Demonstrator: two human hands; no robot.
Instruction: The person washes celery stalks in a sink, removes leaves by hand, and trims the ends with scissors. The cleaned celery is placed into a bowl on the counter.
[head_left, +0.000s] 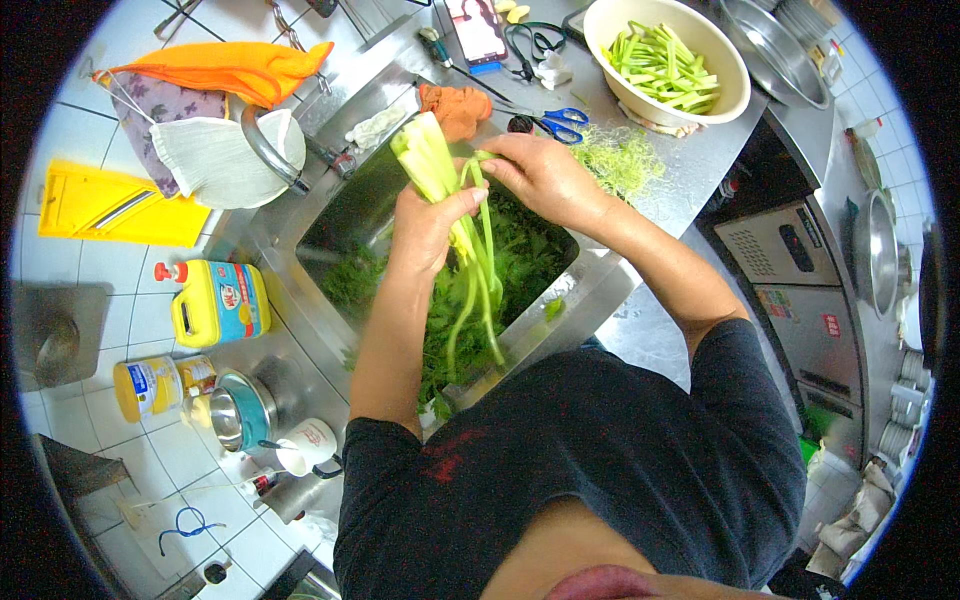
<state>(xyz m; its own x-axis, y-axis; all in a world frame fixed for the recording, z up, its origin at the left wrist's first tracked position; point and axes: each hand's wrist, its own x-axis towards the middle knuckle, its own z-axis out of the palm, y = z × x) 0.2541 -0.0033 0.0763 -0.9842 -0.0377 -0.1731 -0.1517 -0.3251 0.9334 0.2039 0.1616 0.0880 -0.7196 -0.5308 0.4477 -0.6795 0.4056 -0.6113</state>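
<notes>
My left hand (431, 221) is closed round a bunch of celery (422, 161), its pale cut base up and its leafy stems hanging down over the sink. With thumb and fingers, my right hand (529, 169) pinches the end of a thin stalk beside the bunch. Beneath both hands, the steel sink (337, 202) holds a mass of green leaves (517, 255). A heap of pale shredded trimmings (619, 157) lies on the counter just beyond my right wrist. Farther back, a cream basin (739, 75) contains cut celery stalks (664, 67).
Blue-handled scissors (562, 124), an orange cloth (454, 111) and a phone (476, 30) lie behind the sink. A curved faucet (262, 150), hung with cloths, stands at its left. A yellow jug (221, 304), a yellow slicer (120, 206) and a white mug (307, 442) are farther left.
</notes>
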